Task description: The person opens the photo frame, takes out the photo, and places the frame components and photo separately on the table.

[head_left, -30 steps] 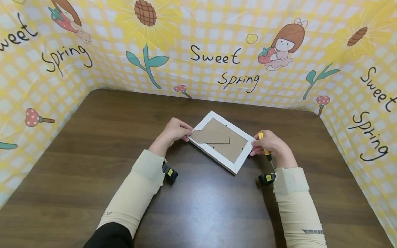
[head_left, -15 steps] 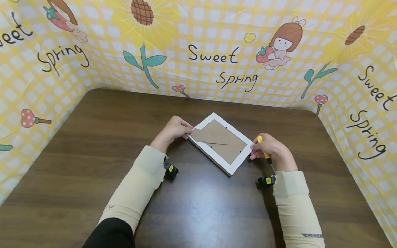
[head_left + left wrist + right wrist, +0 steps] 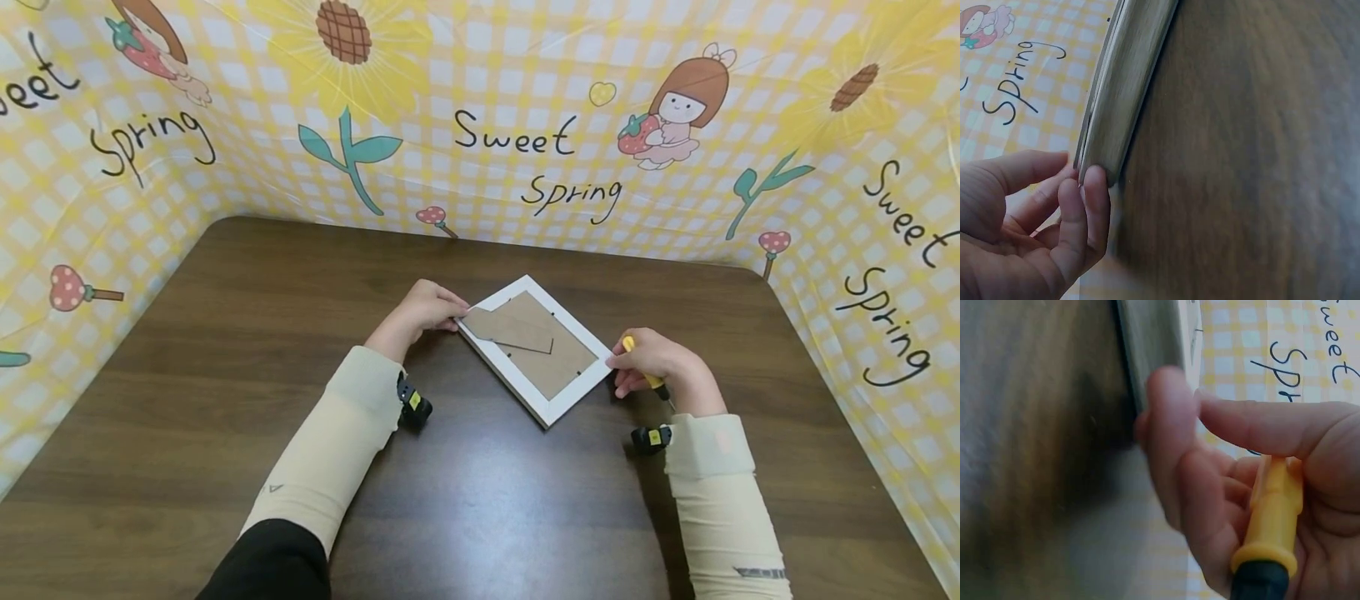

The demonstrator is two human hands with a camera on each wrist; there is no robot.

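A white picture frame (image 3: 491, 362) lies face down at an angle on the table, its brown backboard (image 3: 573, 337) and stand flap (image 3: 517, 329) facing up. My left hand (image 3: 426, 312) pinches the left corner; in the left wrist view, the fingers (image 3: 1096, 200) rest against the frame's wood-toned edge (image 3: 1125, 87). At the opposite corner my right hand (image 3: 656, 358) holds the frame between thumb and fingers. That same hand keeps a yellow-handled screwdriver (image 3: 1275, 515) in its palm, black collar and thin shaft pointing back toward the wrist. The screwdriver's tip is hidden in the head view.
The dark wooden table (image 3: 225, 400) spreads around both arms. A yellow checked cloth (image 3: 495, 67) with flower prints hangs upright along the back and both sides. Black wrist cameras (image 3: 415, 404) sit on the two sleeves.
The frame has turned slightly clockwise as seen from above. Its right corner has come nearer to me, and my right hand has moved with it. My left hand has barely shifted.
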